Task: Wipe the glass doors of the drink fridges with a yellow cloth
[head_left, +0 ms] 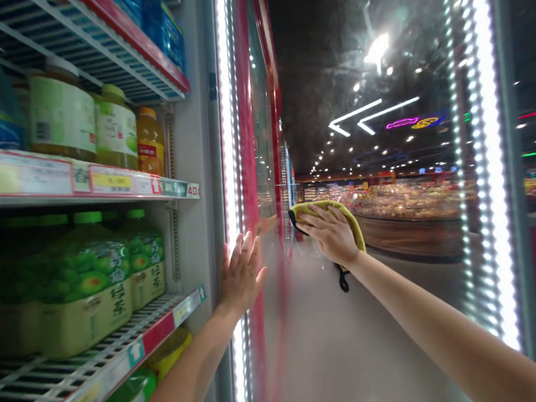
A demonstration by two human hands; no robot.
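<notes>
My right hand (332, 233) presses a yellow cleaning cloth (356, 223) with black trim and a hanging black loop against the glass door (357, 338). Its fingers lie over the cloth, which shows around them. To the left, my left hand (243, 276) is open with fingers spread, in front of the cooler's lit frame strip (227, 135). It holds nothing; whether the palm touches the frame I cannot tell. Hazy marks show on the upper part of the glass.
On the left, wire shelves (75, 365) carry green tea bottles (87, 288), juice bottles (116, 127) and an orange bottle (149, 140). Price tags line the shelf edges. Another light strip (493, 141) runs down the door's right side. Through the glass stands a round produce display (404, 232).
</notes>
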